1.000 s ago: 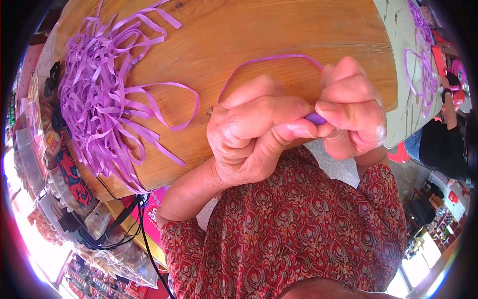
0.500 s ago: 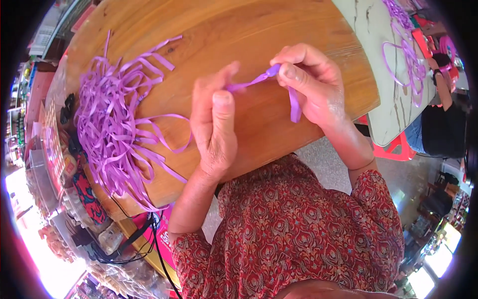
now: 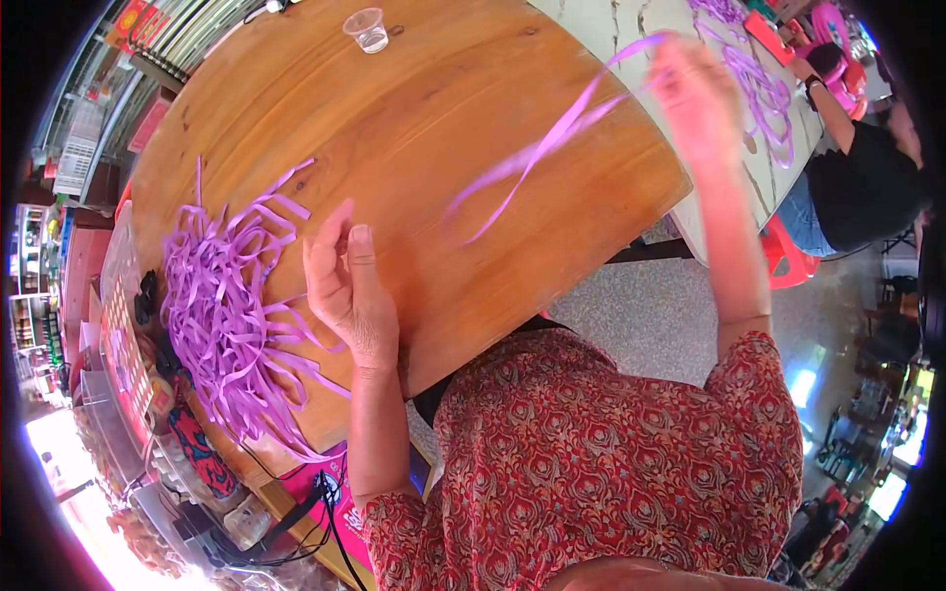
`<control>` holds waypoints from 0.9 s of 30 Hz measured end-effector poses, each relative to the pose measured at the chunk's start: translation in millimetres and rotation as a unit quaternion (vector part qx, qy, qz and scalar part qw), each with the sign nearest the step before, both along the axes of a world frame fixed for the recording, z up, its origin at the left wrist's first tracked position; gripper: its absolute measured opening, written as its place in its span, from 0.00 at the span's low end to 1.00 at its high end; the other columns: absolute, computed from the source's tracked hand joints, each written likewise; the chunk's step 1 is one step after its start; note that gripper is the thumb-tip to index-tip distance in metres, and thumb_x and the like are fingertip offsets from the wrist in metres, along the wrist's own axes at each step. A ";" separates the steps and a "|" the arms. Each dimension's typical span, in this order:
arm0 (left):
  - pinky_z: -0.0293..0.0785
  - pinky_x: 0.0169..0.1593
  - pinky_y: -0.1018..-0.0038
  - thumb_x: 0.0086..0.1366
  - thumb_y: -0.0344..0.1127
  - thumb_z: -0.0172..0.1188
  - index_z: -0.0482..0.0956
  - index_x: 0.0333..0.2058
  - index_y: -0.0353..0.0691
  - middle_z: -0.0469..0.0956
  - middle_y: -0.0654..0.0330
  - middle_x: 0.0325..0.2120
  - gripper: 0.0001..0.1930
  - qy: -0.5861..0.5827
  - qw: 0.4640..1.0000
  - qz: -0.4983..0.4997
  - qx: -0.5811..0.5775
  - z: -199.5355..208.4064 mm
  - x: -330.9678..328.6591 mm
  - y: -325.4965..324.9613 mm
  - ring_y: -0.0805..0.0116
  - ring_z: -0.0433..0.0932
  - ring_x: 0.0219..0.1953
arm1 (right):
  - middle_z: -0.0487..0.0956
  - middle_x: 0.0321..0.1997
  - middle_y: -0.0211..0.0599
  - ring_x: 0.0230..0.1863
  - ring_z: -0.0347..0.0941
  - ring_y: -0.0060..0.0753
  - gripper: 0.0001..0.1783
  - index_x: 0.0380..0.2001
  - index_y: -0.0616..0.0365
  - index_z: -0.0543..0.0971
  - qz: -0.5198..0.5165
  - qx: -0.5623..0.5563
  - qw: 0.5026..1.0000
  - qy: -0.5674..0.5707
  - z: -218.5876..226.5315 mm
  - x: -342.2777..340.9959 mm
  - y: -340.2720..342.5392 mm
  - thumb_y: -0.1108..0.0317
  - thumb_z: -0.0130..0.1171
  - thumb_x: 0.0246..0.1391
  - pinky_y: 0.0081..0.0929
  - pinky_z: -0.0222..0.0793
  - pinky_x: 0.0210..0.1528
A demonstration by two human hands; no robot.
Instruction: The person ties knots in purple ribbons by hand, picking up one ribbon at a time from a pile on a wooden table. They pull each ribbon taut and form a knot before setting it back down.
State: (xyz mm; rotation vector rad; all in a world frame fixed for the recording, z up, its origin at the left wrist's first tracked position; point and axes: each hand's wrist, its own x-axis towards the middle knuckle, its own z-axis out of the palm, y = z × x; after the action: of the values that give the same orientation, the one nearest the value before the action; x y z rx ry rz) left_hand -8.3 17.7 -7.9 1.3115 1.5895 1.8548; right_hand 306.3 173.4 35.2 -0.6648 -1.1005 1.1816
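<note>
A long purple ribbon (image 3: 552,140) hangs from my right hand (image 3: 696,103), which is raised over the seam between the wooden table (image 3: 434,118) and the marble-patterned one. The ribbon's two lengths trail to the left above the wood, their ends blurred. Motion smears the right fingers, but they are closed on the ribbon's upper end. My left hand (image 3: 350,295) is empty, thumb and fingers apart, just right of a tangled pile of purple ribbons (image 3: 222,315) on the table's left side.
A clear plastic cup (image 3: 368,34) stands at the wooden table's far edge. More purple ribbons (image 3: 767,98) lie on the marble-patterned table (image 3: 581,15). Beyond it, a person in black (image 3: 872,187) sits by a red stool (image 3: 786,258). Black cables (image 3: 320,502) hang near the left front corner.
My hands have parted. The right one has swung up and right with the ribbon, drawing it away from the left hand. The left hand has moved left and lower, its fingers now free.
</note>
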 end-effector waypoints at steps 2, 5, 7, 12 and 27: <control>0.66 0.43 0.81 0.61 0.23 0.54 0.75 0.43 0.32 0.69 0.64 0.33 0.11 -0.005 1.000 0.014 -0.005 -1.0 -1.9 -2.7 0.76 0.68 0.37 | 0.76 0.31 0.34 0.32 0.71 0.24 0.10 0.38 0.64 0.77 -0.048 0.069 0.996 -0.005 0.5 68.7 42.0 0.71 0.53 0.56 0.18 0.66 0.35; 0.67 0.41 0.80 0.59 0.23 0.55 0.76 0.41 0.33 0.71 0.63 0.30 0.10 0.028 1.000 0.002 0.010 1.8 2.9 3.1 0.74 0.69 0.34 | 0.76 0.44 0.36 0.45 0.71 0.25 0.17 0.46 0.63 0.75 -0.355 0.119 0.880 -0.293 35.3 146.2 59.4 0.65 0.55 0.55 0.20 0.64 0.48; 0.68 0.38 0.78 0.58 0.23 0.57 0.77 0.38 0.35 0.72 0.60 0.26 0.09 0.131 0.991 0.015 0.034 -0.3 1.9 3.8 0.71 0.71 0.31 | 0.75 0.49 0.34 0.50 0.69 0.26 0.21 0.50 0.62 0.73 -0.386 0.145 0.760 -0.503 45.2 171.2 69.1 0.62 0.55 0.56 0.20 0.60 0.54; 0.69 0.32 0.75 0.56 0.23 0.58 0.78 0.36 0.36 0.73 0.56 0.24 0.08 0.172 0.985 -0.010 -0.003 9.7 9.8 3.0 0.65 0.72 0.27 | 0.76 0.49 0.32 0.51 0.69 0.25 0.19 0.50 0.59 0.74 -0.357 0.199 0.736 -0.540 14.0 169.4 76.5 0.64 0.54 0.56 0.21 0.60 0.56; 0.72 0.37 0.63 0.49 0.33 0.60 0.77 0.27 0.36 0.76 0.54 0.27 0.07 0.390 0.904 -0.136 0.109 -21.1 21.6 8.7 0.56 0.76 0.30 | 0.75 0.33 0.37 0.37 0.72 0.38 0.07 0.31 0.59 0.79 0.272 0.511 0.722 -0.380 -9.6 -286.5 -50.4 0.69 0.60 0.46 0.31 0.69 0.41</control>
State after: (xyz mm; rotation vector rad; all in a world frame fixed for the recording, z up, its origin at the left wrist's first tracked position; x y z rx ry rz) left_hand 13.2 26.4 -29.1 2.4547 1.4155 1.4272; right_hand 19.8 123.0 25.5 0.1379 -2.5009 0.5115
